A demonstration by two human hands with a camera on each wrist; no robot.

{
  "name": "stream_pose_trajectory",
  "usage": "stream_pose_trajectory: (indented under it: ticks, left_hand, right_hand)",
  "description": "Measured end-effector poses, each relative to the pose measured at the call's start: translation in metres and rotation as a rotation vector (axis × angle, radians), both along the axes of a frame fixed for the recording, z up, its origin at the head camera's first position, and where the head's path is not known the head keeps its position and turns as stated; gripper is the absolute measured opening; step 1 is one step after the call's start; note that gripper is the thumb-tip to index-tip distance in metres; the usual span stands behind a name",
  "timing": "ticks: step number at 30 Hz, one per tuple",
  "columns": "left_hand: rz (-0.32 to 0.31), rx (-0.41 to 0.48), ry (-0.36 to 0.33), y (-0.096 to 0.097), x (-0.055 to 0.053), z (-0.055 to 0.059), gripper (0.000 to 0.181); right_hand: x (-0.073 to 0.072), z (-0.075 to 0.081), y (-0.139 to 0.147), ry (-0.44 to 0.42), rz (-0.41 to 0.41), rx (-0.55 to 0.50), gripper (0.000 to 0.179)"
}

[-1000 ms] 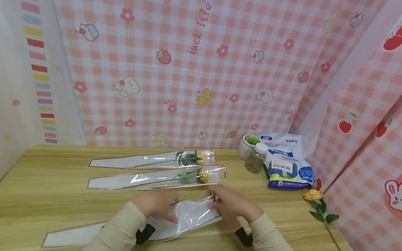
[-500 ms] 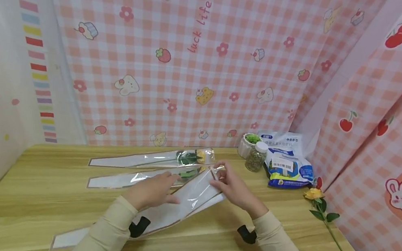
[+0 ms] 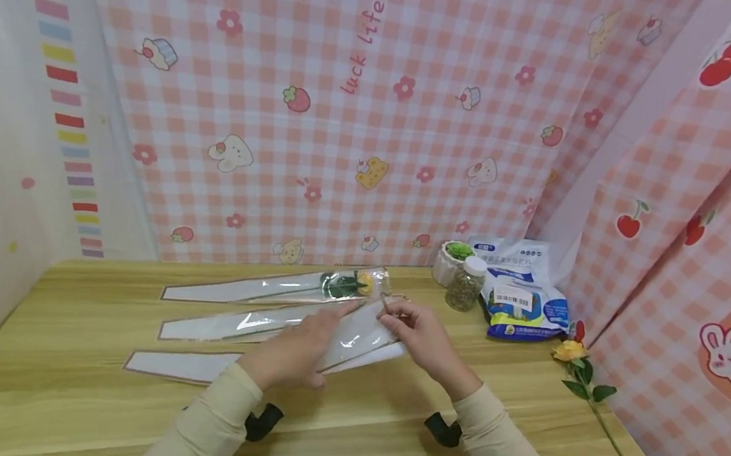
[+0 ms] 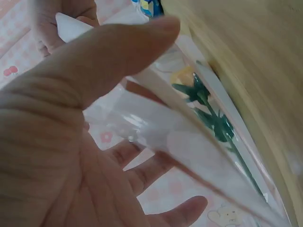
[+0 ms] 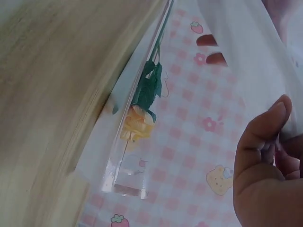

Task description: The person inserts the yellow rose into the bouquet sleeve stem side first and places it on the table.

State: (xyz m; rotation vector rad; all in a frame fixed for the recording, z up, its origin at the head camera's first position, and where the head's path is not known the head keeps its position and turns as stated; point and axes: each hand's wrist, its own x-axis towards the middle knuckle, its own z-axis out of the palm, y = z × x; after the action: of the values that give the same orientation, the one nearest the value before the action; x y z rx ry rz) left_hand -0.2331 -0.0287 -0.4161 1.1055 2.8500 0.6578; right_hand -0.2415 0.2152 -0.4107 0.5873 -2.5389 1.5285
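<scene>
A flat, tapered bouquet sleeve (image 3: 361, 335), clear with a white back and brown border, is tilted up off the table at its wide end. My right hand (image 3: 421, 338) pinches that end between thumb and fingers, as the right wrist view (image 5: 262, 161) also shows. My left hand (image 3: 296, 347) lies along the sleeve's middle; in the left wrist view its fingers (image 4: 142, 175) are spread and fairly straight against the film. Behind lie two more sleeves, the far one (image 3: 279, 289) with a yellow rose (image 3: 365, 283) inside, the nearer one (image 3: 201, 327) partly covered.
A loose yellow rose (image 3: 570, 352) with a long stem lies at the right edge of the wooden table (image 3: 56, 374). At the back right stand a potted succulent (image 3: 448, 266), a jar of granules (image 3: 466, 287) and printed bags (image 3: 524, 308). Checked cloth hangs behind.
The gripped sleeve has moved away from the person, up next to the other two, its wide end raised and covering the middle rose. The left hand has slid forward along it.
</scene>
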Motion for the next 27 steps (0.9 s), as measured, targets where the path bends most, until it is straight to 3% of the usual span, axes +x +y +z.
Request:
stream_pose_trajectory:
  ticks: [5,8,12,14,21,27]
  left_hand:
    - [0.064,-0.056,0.054,-0.003,-0.001,0.003,0.119]
    - [0.078,-0.076,0.081,-0.003,-0.001,0.005,0.117]
    - [0.069,-0.097,0.133,-0.003,0.001,0.008,0.116]
    - [0.066,-0.103,0.161,-0.003,0.002,0.009,0.116]
    - [0.070,-0.099,0.223,-0.005,0.003,0.013,0.121]
    - [0.021,-0.019,0.153,-0.003,0.003,0.016,0.133]
  right_hand:
    - [-0.001,0.001,0.007,-0.183,0.122,-0.169,0.043]
    - [-0.002,0.000,0.012,-0.255,0.195,-0.221,0.047]
    - [-0.004,-0.001,0.016,-0.283,0.247,-0.153,0.031]
    - [-0.004,0.000,0.016,-0.300,0.268,-0.101,0.031]
    - [0.000,0.004,0.011,-0.327,0.346,-0.025,0.074]
    - [-0.002,0.005,0.015,-0.276,0.397,-0.082,0.087]
